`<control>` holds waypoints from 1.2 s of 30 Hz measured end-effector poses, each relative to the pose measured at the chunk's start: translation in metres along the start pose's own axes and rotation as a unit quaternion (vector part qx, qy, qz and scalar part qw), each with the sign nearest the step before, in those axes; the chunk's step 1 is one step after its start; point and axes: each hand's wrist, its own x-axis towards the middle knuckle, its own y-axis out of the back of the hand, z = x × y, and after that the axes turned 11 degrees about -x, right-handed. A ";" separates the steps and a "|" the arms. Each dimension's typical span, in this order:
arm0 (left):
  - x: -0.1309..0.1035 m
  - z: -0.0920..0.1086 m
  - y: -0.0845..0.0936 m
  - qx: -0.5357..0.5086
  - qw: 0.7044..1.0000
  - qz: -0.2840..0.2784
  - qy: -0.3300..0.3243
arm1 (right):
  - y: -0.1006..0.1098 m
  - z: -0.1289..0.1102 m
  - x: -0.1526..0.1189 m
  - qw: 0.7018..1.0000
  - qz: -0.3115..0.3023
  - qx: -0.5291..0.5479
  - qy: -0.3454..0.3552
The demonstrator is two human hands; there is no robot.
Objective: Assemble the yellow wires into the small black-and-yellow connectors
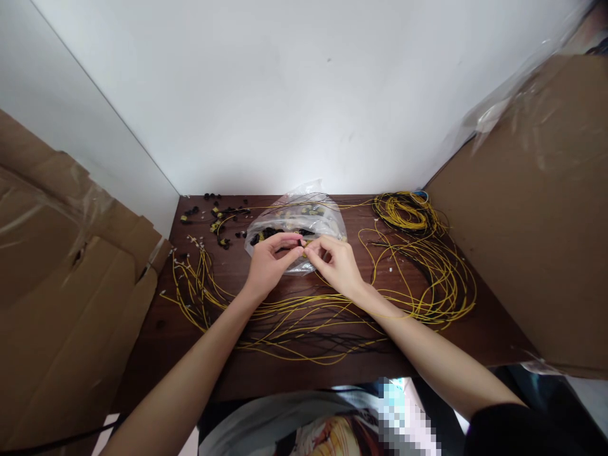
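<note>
My left hand [272, 261] and my right hand [336, 261] meet fingertip to fingertip above a clear plastic bag [327, 218]. Between the thumb and fingers of my left hand is a small black part [299, 242], perhaps a connector piece. My right hand is closed in a pinch right against it; its fingers hide what they hold. Small black and yellow parts [270, 234] lie in the bag behind my hands. Under my forearms, a bundle of yellow and black wires [294, 307] runs across the brown table [285, 373].
Coiled yellow wires [403, 212] rest at the back right. Loose black and yellow pieces [218, 221] are scattered at the back left. Small white connectors [192, 239] tip the wires on the left. Cardboard sheets [61, 285] flank the table, with a white wall [285, 95] behind.
</note>
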 end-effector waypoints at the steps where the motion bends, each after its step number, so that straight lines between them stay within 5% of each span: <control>1: 0.000 0.000 0.000 -0.004 1.000 -0.002 0.006 | 0.000 0.000 0.000 1.000 0.001 0.001 -0.001; 17: 0.001 0.004 -0.001 -0.088 0.995 0.047 0.017 | 0.002 -0.003 0.000 1.000 0.012 0.012 -0.011; 36: -0.001 -0.001 -0.002 -0.006 1.000 0.024 0.004 | 0.001 -0.003 0.001 1.000 0.004 0.020 -0.008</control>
